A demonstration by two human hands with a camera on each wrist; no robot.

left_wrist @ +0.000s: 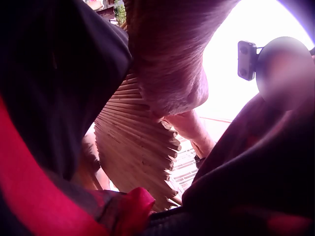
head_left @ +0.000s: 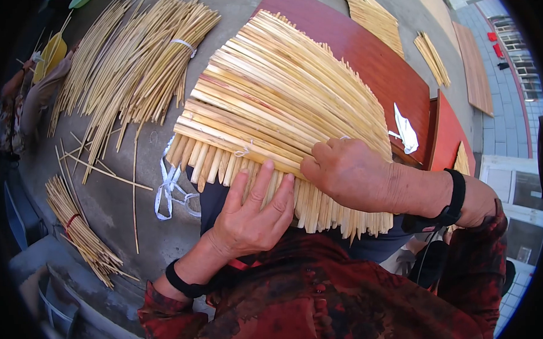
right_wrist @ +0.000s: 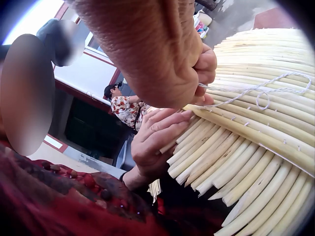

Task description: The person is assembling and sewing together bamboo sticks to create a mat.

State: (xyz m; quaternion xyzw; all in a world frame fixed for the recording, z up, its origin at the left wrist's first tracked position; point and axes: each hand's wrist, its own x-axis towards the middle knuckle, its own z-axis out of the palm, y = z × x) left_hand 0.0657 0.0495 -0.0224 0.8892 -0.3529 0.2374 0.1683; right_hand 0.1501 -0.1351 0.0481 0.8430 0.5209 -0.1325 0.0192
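A mat of pale peeled stalks [head_left: 286, 79] lies over the person's lap and a red-brown tabletop, its lower stalk ends fanned out. Across those ends runs a crosswise stalk [head_left: 222, 141], stitched with white thread [right_wrist: 266, 93]. My left hand [head_left: 249, 215] rests on the stalk ends with fingers extended, fingertips right at the crosswise stalk. Just to its right, my right hand [head_left: 352, 172] has its fingers curled tightly at the same stalk. It grips the thread, which trails from the fist over the mat in the right wrist view. Any needle is hidden inside the fingers.
Loose stalks [head_left: 142, 60] lie in a large pile on the ground at upper left, with a smaller tied bundle [head_left: 82, 227] below. White strapping [head_left: 170, 185] hangs beside the mat. A white scrap [head_left: 405, 131] sits on the red tabletop [head_left: 394, 81]. Another person [right_wrist: 125, 108] is nearby.
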